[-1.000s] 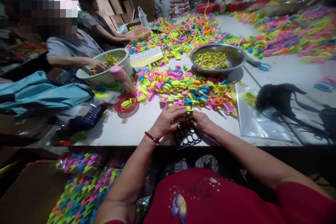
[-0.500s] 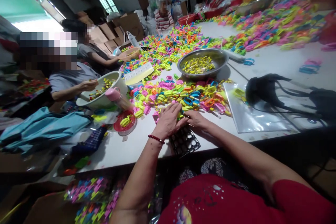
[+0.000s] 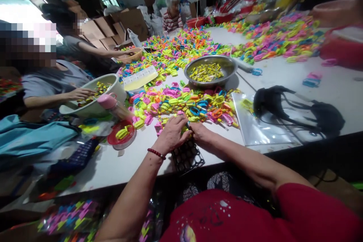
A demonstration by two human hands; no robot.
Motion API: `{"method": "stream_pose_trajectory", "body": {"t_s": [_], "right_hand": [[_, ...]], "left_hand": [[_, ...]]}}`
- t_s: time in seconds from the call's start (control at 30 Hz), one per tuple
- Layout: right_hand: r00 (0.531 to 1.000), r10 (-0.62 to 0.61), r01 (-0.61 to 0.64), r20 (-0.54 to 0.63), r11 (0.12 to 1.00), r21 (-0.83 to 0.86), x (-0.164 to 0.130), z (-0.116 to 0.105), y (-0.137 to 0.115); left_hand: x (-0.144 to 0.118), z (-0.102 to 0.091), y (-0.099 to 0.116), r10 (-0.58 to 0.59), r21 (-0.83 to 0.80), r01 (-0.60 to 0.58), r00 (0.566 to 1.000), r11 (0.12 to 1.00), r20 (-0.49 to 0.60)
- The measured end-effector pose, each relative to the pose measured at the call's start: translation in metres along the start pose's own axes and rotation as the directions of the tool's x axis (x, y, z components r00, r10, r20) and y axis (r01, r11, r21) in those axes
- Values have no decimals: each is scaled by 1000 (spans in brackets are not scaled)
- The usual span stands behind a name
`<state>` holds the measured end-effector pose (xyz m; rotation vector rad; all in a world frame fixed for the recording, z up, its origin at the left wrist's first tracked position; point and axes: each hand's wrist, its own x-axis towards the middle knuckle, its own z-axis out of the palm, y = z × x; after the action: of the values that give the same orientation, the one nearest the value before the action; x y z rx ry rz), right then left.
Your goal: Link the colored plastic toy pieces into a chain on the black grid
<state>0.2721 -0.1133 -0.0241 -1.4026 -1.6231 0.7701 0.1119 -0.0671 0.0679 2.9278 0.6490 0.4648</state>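
Observation:
A black tray with rows of holes [image 3: 189,157] lies at the table's front edge before me. My left hand [image 3: 173,132], a dark red bead bracelet at its wrist, curls over the tray's far end. Beside it, my right hand [image 3: 199,133] bends inward, its fingers closed near the left thumb. Yellow-green shows between the hands, but what the fingers hold is hidden. Just past them spreads a pile of bright plastic clip-like pieces [image 3: 176,102]. Behind that pile stands a steel bowl [image 3: 231,72] of small yellow pieces [image 3: 205,72].
To the left are a red mesh basket [image 3: 113,140], a pink-capped bottle [image 3: 107,101] and a pale tub [image 3: 113,83], into which a co-worker's hand [image 3: 82,93] reaches. Clear plastic bags [image 3: 263,132] and a black strapped item [image 3: 272,102] lie right. Other people sit farther back.
The view has shifted so that most things sit farther left. Both my hands stay together over the tray's far end. The co-worker's hand has lowered into the pale tub.

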Motion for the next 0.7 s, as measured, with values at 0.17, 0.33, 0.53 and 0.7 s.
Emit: {"method": "stream_pose_trajectory", "body": {"t_s": [0.17,0.33,0.53,0.7], "right_hand": [[992,-123,106,-17,912,-397,-44,-57,4],[882,205,-465,-424,526,-712,-90,-145,28],[777,388,-614,-496,287,-736,-78,-174,48],[795,403,-585,-455,308,-750,-73,-165,48]], "left_hand": [[-13,-7,-16,10,51,-11,1000,999,20],[-19,-12,-36,-19,113,21,1000,993,-13],[-46,-22,5,-7,109,42,952,993,-307],[-128,-2,28,-146,-2,158,907,987,-395]]}}
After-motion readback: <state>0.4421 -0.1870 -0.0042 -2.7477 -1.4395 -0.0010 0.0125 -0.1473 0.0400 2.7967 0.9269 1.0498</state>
